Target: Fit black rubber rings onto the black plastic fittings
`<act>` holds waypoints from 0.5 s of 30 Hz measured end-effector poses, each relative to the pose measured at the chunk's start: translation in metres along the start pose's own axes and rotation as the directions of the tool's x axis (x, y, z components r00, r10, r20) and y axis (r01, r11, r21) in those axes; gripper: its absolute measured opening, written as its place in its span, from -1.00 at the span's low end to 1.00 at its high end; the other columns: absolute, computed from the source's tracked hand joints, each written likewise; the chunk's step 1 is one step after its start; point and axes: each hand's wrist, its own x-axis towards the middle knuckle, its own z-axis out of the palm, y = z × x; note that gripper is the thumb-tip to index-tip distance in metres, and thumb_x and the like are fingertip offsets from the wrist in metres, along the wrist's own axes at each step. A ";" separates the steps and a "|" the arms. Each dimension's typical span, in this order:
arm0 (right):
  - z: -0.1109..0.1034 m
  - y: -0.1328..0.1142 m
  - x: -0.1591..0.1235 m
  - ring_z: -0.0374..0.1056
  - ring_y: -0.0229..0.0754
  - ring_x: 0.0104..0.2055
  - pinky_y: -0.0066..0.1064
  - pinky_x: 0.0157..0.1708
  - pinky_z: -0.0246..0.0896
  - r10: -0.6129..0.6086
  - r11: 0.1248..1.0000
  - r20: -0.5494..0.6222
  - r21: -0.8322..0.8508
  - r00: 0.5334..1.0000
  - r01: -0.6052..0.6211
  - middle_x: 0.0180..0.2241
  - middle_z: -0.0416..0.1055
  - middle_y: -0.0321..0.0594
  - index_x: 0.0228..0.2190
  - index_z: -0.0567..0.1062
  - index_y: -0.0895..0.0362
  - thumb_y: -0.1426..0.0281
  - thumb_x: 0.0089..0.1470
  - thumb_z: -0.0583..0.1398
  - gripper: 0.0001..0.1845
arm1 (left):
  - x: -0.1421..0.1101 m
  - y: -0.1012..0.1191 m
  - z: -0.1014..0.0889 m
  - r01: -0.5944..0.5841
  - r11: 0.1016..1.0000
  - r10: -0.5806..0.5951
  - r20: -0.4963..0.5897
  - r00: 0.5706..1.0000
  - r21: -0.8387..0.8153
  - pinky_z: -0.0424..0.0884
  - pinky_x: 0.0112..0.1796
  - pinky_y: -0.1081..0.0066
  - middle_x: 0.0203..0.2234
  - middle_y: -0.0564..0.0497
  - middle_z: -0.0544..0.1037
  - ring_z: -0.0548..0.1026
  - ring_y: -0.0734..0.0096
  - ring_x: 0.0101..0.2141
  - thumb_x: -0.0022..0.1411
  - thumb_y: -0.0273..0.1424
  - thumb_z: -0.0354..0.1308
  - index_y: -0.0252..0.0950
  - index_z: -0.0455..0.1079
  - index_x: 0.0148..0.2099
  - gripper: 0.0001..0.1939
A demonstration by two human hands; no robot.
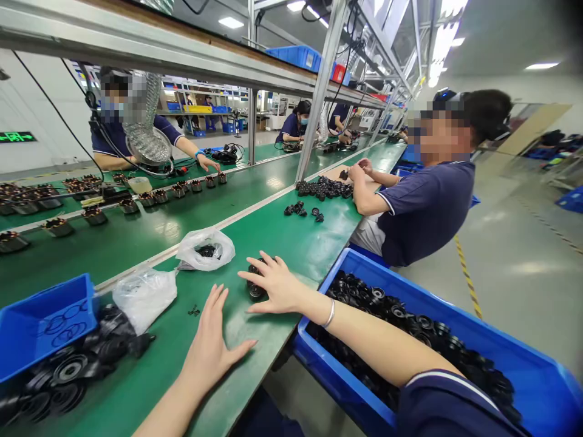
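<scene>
At a green tabletop [264, 230], you are holding both hands out over your work, and a small group of round black parts [255, 291] is sitting to the right of an open plastic bag [223, 247], slightly nearer you. Your right hand [279, 288] is spreading its fingers wide above the group and partly hiding it; whether the fingertips are touching, you cannot tell from this view. Your left hand [210, 343] is hanging open on the near side of the bag, thumb well apart from the fingers, gripping nothing visible.

Tiny black pieces [194, 311] are lying between the bag and you, just beside the left hand. A second plastic bag [148, 300] is resting to the open bag's left, with a blue tray [27, 328] and a loose heap of black parts [70, 367] sitting farther left. A large blue bin [542, 388] is standing to the bag's right, past the tabletop's edge, while a co-worker [423, 200] is sitting beyond it, farther right.

The round parts are probably risking a roll: a careless push could be sending them over the edge to the bag's right. The tiny pieces are likely facing a scattering if your left wrist is sweeping low, and the open bag is possibly inviting a spill should a fingertip be catching its loose rim.
</scene>
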 end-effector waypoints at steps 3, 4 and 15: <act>0.011 -0.006 0.009 -0.10 0.45 0.34 0.46 0.12 -0.11 0.018 0.998 -0.029 -0.059 0.999 -0.020 0.30 0.14 0.00 0.25 0.27 -0.07 -0.23 0.08 0.12 -0.16 | -0.012 -0.003 -0.007 0.059 0.998 -0.059 0.016 0.998 0.009 0.22 0.22 -0.17 0.39 -0.27 -0.02 0.01 -0.15 0.37 0.22 -0.08 0.23 -0.15 -0.22 0.44 -0.07; 0.014 -0.004 0.012 -0.06 0.43 0.32 0.45 0.13 -0.11 0.019 0.997 -0.039 -0.077 0.999 -0.022 0.28 0.18 -0.01 0.23 0.31 -0.06 -0.19 0.12 0.10 -0.23 | -0.013 -0.003 -0.008 0.070 0.997 -0.071 0.028 0.997 0.014 0.24 0.21 -0.16 0.39 -0.26 -0.02 0.03 -0.15 0.37 0.23 -0.08 0.22 -0.15 -0.20 0.43 -0.09; 0.012 0.084 0.054 0.01 0.19 0.34 0.16 0.21 -0.06 -0.026 0.976 0.004 -0.216 1.000 0.026 0.30 0.21 -0.11 0.20 0.34 0.00 -0.01 0.24 0.09 -0.39 | -0.011 -0.014 0.000 0.001 0.998 -0.007 0.109 0.994 0.058 0.54 0.01 0.03 0.34 -0.21 0.17 0.36 -0.13 0.21 0.21 -0.12 0.23 -0.06 -0.04 0.41 -0.17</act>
